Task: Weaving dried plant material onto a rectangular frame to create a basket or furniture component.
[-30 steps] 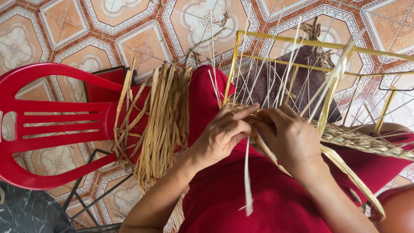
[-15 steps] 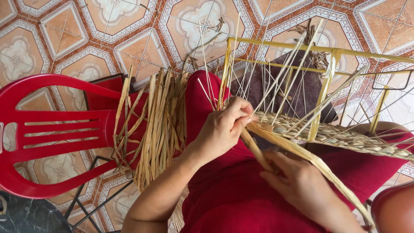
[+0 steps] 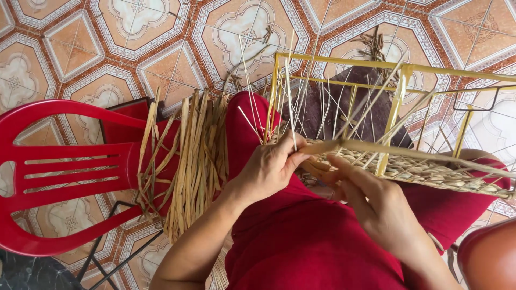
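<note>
Straw-coloured strand point(image 3: 408, 152), which half a second ago slanted down across the lap, now runs level along the woven band point(image 3: 430, 173) on the yellow wire frame point(image 3: 395, 102). Left hand point(image 3: 271, 166) is pinched on the strand's near end at the frame's corner; right hand point(image 3: 376, 201) has risen beneath it, fingers loosely curled, grip unclear. Loose reeds point(image 3: 196, 161) lie left of the frame, red chair point(image 3: 64, 172) beyond them; open tiled floor lies past the frame's far rail.

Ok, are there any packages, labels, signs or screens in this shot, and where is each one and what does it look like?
None in view: no package, label, sign or screen.
What shows instead: both hands, left hand and right hand, on a straw strand at a yellow wire frame, a straw bundle on a red plastic chair, patterned floor tiles.
</note>
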